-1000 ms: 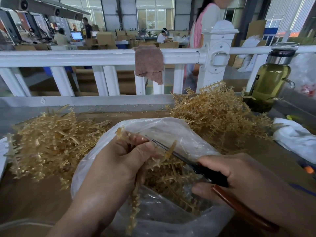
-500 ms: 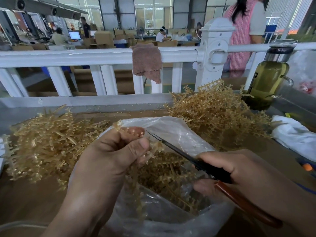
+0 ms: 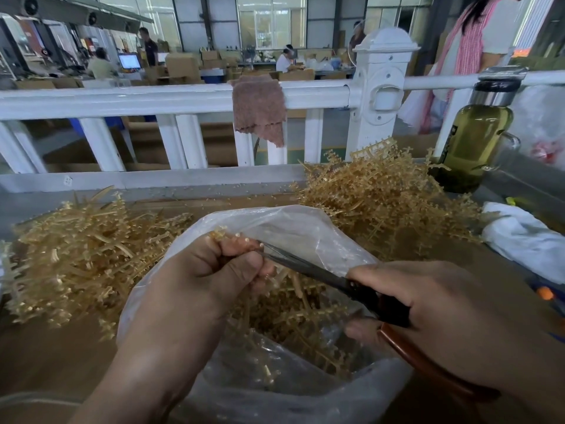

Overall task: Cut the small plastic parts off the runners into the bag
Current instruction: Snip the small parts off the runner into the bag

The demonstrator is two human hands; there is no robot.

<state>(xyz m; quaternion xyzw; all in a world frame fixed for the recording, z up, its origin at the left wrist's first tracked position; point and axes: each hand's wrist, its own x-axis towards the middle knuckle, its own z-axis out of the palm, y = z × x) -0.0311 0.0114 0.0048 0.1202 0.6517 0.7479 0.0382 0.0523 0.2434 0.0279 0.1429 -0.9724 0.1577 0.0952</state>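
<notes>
My left hand [image 3: 201, 280] grips a tan plastic runner [image 3: 220, 234] over the open clear plastic bag [image 3: 293, 224]; most of the runner is hidden in my fist. My right hand [image 3: 428, 310] grips black scissors with brown handles [image 3: 360, 289], and the blade tips reach the runner at my left fingertips. Inside the bag lies a heap of cut tan pieces [image 3: 290, 319].
A pile of tan runners [image 3: 79, 255] lies on the left of the brown table, another pile [image 3: 382, 197] at the back right. A bottle of greenish liquid [image 3: 474, 139] and a white cloth [image 3: 526, 240] stand on the right. A white railing [image 3: 153, 99] with a brown rag [image 3: 260, 111] runs behind.
My left hand has lifted the runner up and closed tighter round it. The scissor tips have moved in against my left fingertips. A person behind the railing has walked to the right.
</notes>
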